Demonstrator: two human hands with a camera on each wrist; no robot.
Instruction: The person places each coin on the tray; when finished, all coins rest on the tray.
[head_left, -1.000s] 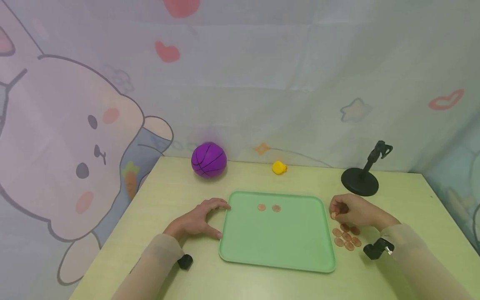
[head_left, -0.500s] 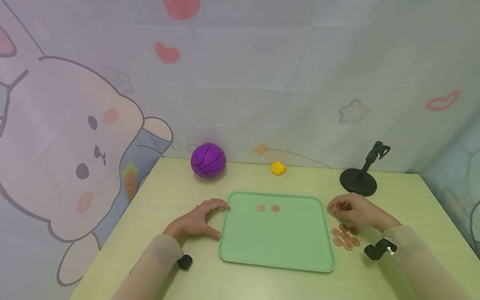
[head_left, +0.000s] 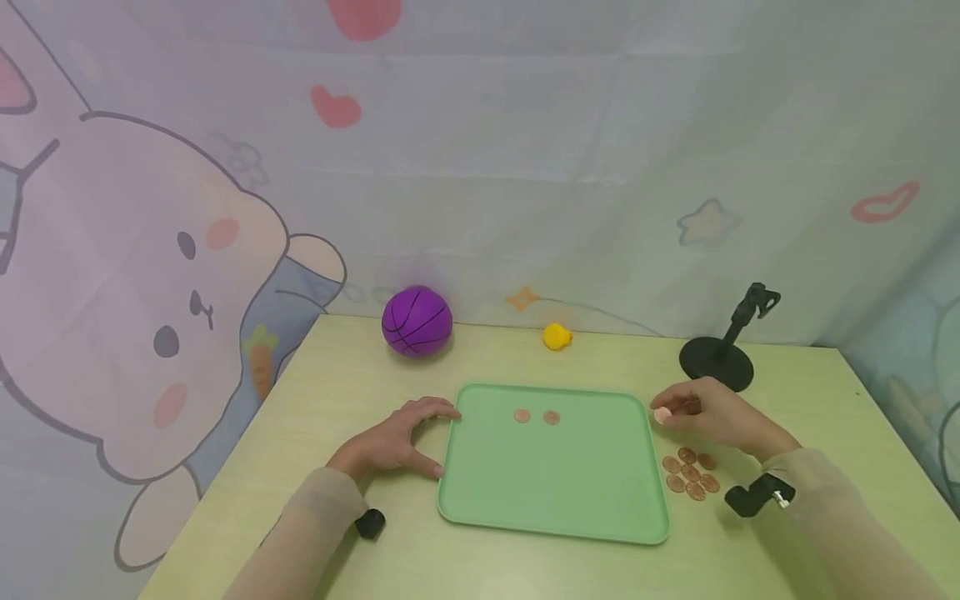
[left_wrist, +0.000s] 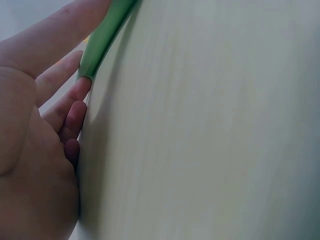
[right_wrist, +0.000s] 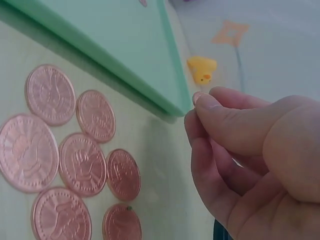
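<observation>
My right hand [head_left: 712,419] pinches a copper-coloured coin [head_left: 662,415] between thumb and fingertips, just off the right side of a green tray [head_left: 555,483]. In the right wrist view the pinched coin [right_wrist: 196,98] shows only as a small edge past the thumb. Several more copper coins [head_left: 690,472] lie close together on the table, below that hand. Two coins, a left one [head_left: 522,416] and a right one [head_left: 551,417], lie flat near the tray's far side. My left hand [head_left: 386,437] rests at the tray's left rim, thumb and fingers spread and touching it.
Behind the tray stand a purple ball [head_left: 417,322] and a small yellow duck [head_left: 557,337]. A black stand [head_left: 717,362] with a round base is just beyond the right hand. The table [head_left: 337,375] meets a printed cloth backdrop [head_left: 525,167].
My right hand has lifted slightly away from the loose coins and moved a little left towards the tray, the pinched coin turning into clearer view. The left hand stays put.
</observation>
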